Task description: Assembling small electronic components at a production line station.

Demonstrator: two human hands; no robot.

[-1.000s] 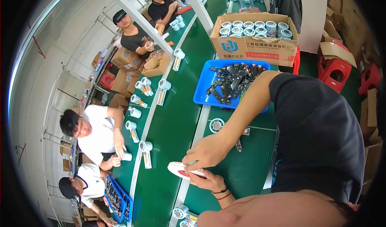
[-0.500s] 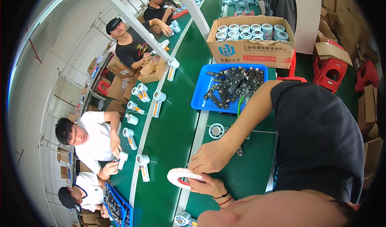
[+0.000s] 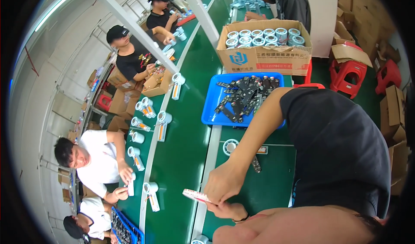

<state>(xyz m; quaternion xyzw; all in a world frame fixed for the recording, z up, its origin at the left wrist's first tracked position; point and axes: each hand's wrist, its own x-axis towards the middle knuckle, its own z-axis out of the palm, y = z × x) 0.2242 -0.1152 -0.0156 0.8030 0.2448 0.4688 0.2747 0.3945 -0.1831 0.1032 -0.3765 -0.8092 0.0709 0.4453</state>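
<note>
A flat roll of white tape (image 3: 195,195) with a reddish inner side is seen nearly edge-on above the belt's near rail. My left hand (image 3: 228,210), with a dark band at the wrist, grips it from below, its fingers partly hidden. Reaching down from above, my right hand (image 3: 225,180) has its fingers curled closed against the roll's near end; what they pinch is hidden. Beyond my right forearm lie a round pale ring-shaped part (image 3: 230,147), a narrow black board (image 3: 256,164) and a small orange-and-white piece (image 3: 263,149).
A blue tray (image 3: 207,114) of black boards stands up the bench, before a cardboard box (image 3: 263,62) of pale blue cylinders. Across the green belt (image 3: 177,157), several people handle similar cylinder assemblies. Red stools (image 3: 348,77) and cartons stand at the right.
The tape roll has turned from showing its ring face to nearly edge-on. My right hand has shifted downward, closer over my left hand. The view has shifted slightly.
</note>
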